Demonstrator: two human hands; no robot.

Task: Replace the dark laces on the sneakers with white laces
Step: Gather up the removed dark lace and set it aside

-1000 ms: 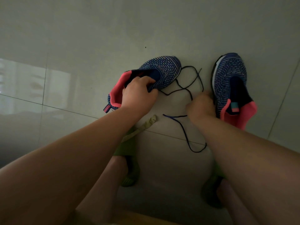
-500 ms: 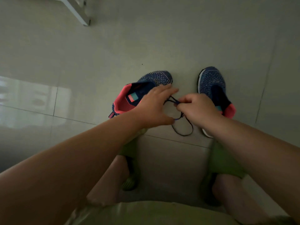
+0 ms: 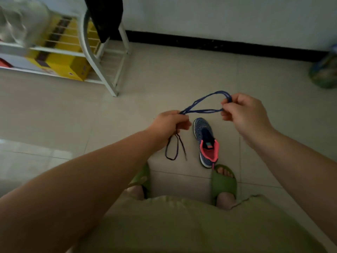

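Observation:
A dark blue lace point(image 3: 202, 105) stretches in folded strands between my two raised hands. My left hand point(image 3: 169, 125) grips one end of the bundle, and the lace tails point(image 3: 176, 147) hang below it. My right hand point(image 3: 244, 112) pinches the looped end at its fingertips. One blue knit sneaker point(image 3: 206, 141) with a pink collar lies on the tiled floor below my hands, without a lace. The other sneaker is hidden behind my left arm or out of view. No white lace is visible.
A white metal rack point(image 3: 102, 70) holding yellow boxes point(image 3: 60, 64) stands at the far left, with a dark cloth point(image 3: 104, 15) hung on it. A black skirting point(image 3: 218, 45) runs along the wall. My feet in green slippers point(image 3: 224, 183) stand close below the sneaker.
The view rose from a low crouch to much higher. Both hands lifted the dark lace off the floor and now hold it stretched in the air. The left sneaker dropped out of sight.

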